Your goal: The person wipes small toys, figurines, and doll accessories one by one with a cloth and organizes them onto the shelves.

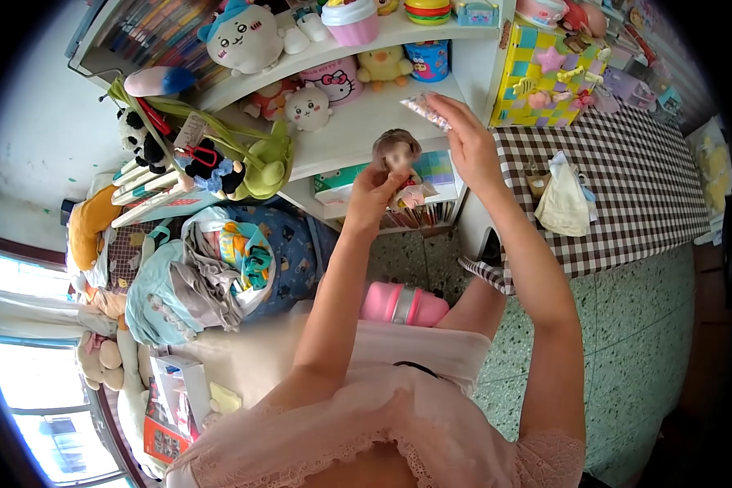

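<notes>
My left hand (368, 198) is closed around a small doll (396, 149) with brownish hair and a pinkish outfit, held upright in front of the shelf. Higher and to the right, the fingers of my right hand (473, 146) are pressed together on a small flat thing with a colourful speckled pattern (425, 111). Its exact kind is hard to make out. A gap separates it from the doll. Behind both hands are the white shelf boards (358, 145), with books (421, 216) on the lower level.
Plush toys (244, 39) and a Hello Kitty tub (333, 80) fill the shelves. On the right, a checkered tablecloth (626, 175) carries a cream cloth pouch (563, 199) and a yellow decorated box (545, 77). Piled clothes (207, 268) lie left; a pink bottle (403, 305) rests by my lap.
</notes>
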A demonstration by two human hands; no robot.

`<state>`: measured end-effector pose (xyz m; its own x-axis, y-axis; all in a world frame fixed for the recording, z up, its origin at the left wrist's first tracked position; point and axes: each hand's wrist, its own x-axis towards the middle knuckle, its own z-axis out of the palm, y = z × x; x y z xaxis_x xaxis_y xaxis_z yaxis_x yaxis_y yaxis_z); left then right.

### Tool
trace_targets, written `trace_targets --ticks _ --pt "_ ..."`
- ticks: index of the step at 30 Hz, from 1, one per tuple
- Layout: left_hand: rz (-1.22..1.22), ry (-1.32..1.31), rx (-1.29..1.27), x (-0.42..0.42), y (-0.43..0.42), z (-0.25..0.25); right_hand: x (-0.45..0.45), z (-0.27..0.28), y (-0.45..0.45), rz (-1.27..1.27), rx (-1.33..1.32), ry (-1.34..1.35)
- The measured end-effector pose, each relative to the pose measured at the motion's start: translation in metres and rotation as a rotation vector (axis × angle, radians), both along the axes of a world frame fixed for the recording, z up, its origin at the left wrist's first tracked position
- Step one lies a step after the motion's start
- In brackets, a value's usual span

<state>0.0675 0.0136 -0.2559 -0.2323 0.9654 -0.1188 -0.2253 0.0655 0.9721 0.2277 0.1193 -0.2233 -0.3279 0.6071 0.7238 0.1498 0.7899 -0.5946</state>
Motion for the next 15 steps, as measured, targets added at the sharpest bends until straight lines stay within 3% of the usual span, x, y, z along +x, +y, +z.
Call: trace_targets --ticks 2,4,8,10,11,12,13,15 --pt "0.009 -0.001 0.005 0.003 0.000 0.000 -0.005 0.003 -0.008 0.017 0.121 -0.002" --pt "0.036 -0.027 0.048 0.007 -0.001 0.003 -0.008 0.000 -0.016 0.174 0.161 -0.200" --pt "0.044 0.060 0.074 -0.001 0.004 -0.007 -0.004 -0.013 0.003 -0.043 -0.010 -0.131" --pt "0.134 0.368 0.183 -0.001 0.004 -0.010 -0.003 -0.001 -0.005 -0.055 -0.035 -0.088" --pt "0.136 0.368 0.182 -0.002 0.003 -0.011 -0.004 0.002 -0.011 0.011 0.082 -0.136" --pt "0.186 0.629 0.162 -0.003 0.003 -0.010 -0.005 0.004 -0.015 0.076 0.199 -0.182" --pt "0.233 0.891 0.137 -0.004 0.001 -0.009 -0.007 0.004 -0.018 0.173 0.181 -0.197" --pt "0.291 1.053 0.212 -0.001 -0.002 -0.003 -0.008 -0.007 -0.008 0.155 0.116 -0.252"
